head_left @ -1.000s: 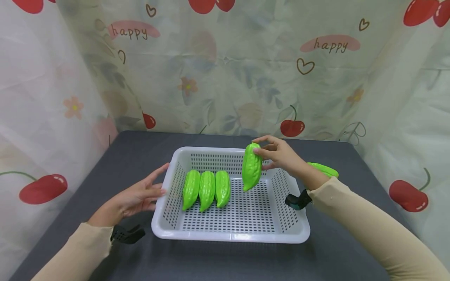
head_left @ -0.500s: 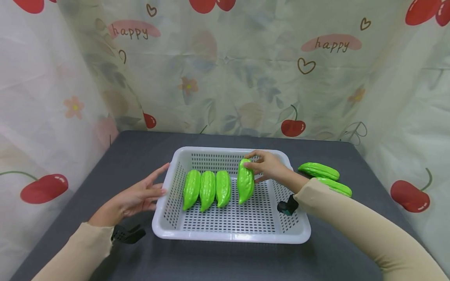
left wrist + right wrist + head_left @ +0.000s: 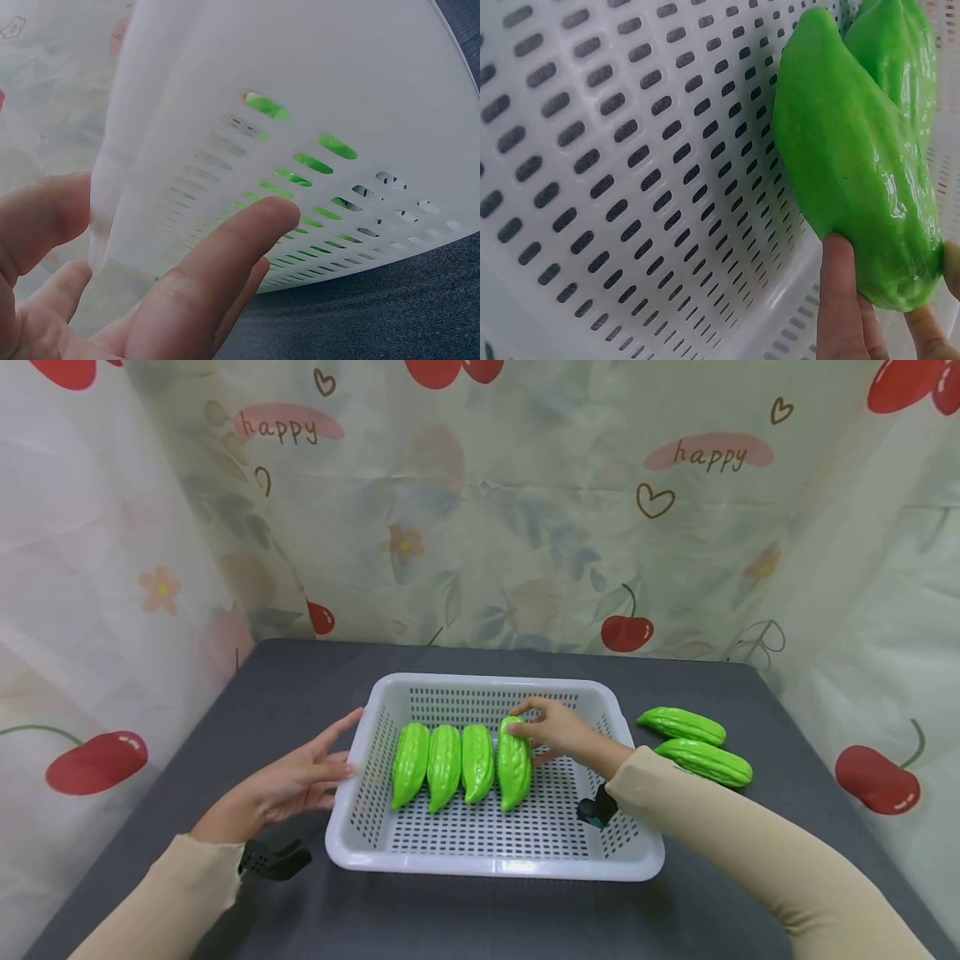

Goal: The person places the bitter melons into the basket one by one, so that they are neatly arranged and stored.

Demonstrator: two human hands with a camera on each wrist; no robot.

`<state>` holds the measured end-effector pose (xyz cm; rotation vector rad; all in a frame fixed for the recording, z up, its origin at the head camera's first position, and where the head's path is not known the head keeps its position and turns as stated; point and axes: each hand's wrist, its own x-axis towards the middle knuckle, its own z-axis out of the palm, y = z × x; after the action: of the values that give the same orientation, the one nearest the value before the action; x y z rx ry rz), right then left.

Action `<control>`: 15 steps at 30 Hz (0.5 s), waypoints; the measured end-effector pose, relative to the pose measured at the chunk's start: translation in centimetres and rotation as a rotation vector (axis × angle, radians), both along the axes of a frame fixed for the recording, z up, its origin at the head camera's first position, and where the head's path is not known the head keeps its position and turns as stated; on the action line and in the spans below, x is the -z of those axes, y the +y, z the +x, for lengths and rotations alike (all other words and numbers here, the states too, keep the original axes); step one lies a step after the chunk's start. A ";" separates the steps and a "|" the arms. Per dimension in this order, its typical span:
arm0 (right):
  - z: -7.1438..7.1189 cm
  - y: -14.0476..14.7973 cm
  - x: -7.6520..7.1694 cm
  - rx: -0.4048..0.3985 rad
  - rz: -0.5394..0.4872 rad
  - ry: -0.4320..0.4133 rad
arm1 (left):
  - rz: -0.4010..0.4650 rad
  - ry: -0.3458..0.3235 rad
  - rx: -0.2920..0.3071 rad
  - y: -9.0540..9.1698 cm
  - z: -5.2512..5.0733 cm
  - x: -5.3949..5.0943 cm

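Right hand point(image 3: 557, 732) pinches the top end of a long, bumpy, shiny green melon point(image 3: 514, 770) with thumb and fingers. It is near the middle of a white plastic basket with holes point(image 3: 495, 865). Three green melons point(image 3: 445, 770) lie toward the basket's left edge. Left hand point(image 3: 294, 781), fingers loosely out, touches that edge. Two more melons point(image 3: 703, 762) lie past its right edge.

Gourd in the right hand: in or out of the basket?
In: the gourd is within the basket's rim, beside three other gourds, the right hand holding its far end. Whether it touches the bottom, I cannot tell.
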<state>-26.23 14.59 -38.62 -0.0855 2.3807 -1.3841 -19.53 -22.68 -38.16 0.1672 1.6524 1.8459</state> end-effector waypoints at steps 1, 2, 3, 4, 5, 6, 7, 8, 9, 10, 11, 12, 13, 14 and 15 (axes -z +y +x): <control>0.0 -0.1 0.0 0.002 0.006 0.003 | 0.001 0.001 0.002 0.0 0.0 0.0; -0.1 -0.2 0.0 0.005 0.011 0.006 | 0.002 0.000 0.004 0.0 0.0 0.0; -0.1 -0.2 0.1 0.007 0.015 0.006 | 0.004 -0.001 0.005 0.0 0.0 0.0; -0.1 -0.3 0.1 0.008 0.017 0.009 | 0.005 -0.001 0.007 -0.1 -0.1 0.0; -0.2 -0.3 0.2 0.008 0.018 0.011 | 0.006 -0.002 0.007 -0.1 -0.1 0.0; -0.3 -0.4 0.2 0.007 0.019 0.011 | 0.006 -0.002 0.007 -0.1 -0.1 0.0; -0.3 -0.4 0.2 0.006 0.019 0.012 | 0.007 -0.002 0.007 -0.1 -0.1 0.0; -0.3 -0.4 0.2 0.005 0.022 0.013 | 0.006 -0.002 0.006 -0.1 -0.1 0.0; -0.4 -0.5 0.2 0.003 0.025 0.012 | 0.005 -0.002 0.005 -0.1 -0.1 0.0; -0.4 -0.5 0.2 0.001 0.030 0.012 | 0.005 -0.002 0.005 -0.1 0.0 0.0; -0.4 -0.5 0.2 0.001 0.035 0.012 | 0.005 -0.002 0.004 -0.1 0.0 0.0; -0.5 -0.6 0.2 0.000 0.040 0.010 | 0.005 -0.001 0.003 -0.1 0.0 0.0; -0.5 -0.6 0.2 0.001 0.046 0.010 | 0.006 -0.001 0.003 -0.1 0.1 0.0; -0.5 -0.6 0.1 0.001 0.050 0.008 | 0.007 -0.001 0.002 -0.1 0.1 0.0; -0.5 -0.6 0.1 0.001 0.053 0.004 | 0.008 0.001 0.003 -0.1 0.1 0.0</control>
<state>-26.74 13.95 -38.72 -0.0725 2.4193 -1.3221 -19.42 -22.74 -38.17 0.1737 1.6445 1.8509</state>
